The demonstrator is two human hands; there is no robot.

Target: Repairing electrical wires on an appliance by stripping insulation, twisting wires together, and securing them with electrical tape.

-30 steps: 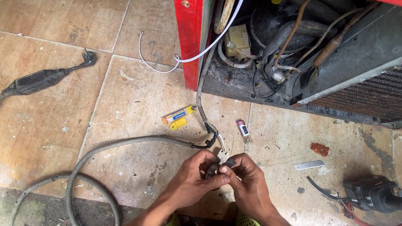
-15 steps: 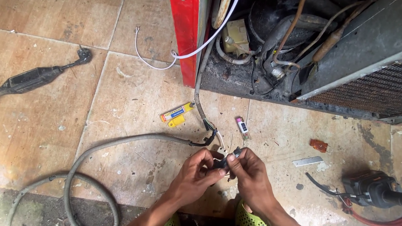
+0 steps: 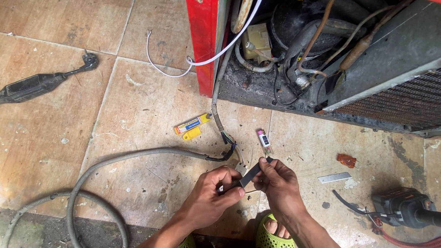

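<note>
The left hand (image 3: 209,197) and the right hand (image 3: 279,185) meet low in the middle of the view, both closed in a pinch on a strip of black tape (image 3: 250,176) stretched at a slant between them; the left hand's fingers grip the lower end and the right hand's fingertips grip the upper end. The tape sits just above the tiled floor (image 3: 133,111), in front of a pair of green sandals (image 3: 273,242). Just beyond the hands a grey ribbed cable (image 3: 131,157) curves across the floor and ends in bare wires (image 3: 228,141) near the tape. A small pink and white tube (image 3: 263,138) lies just above the right hand, and a yellow and blue tool (image 3: 191,126) lies further left. To the right lie a flat metal blade (image 3: 334,178), a small orange piece (image 3: 346,160) and a black power tool (image 3: 405,209). A black plug on a cord (image 3: 36,85) lies far left. Behind everything stands an open red appliance (image 3: 204,35) with its dark compressor (image 3: 292,21) and pipes showing.
</note>
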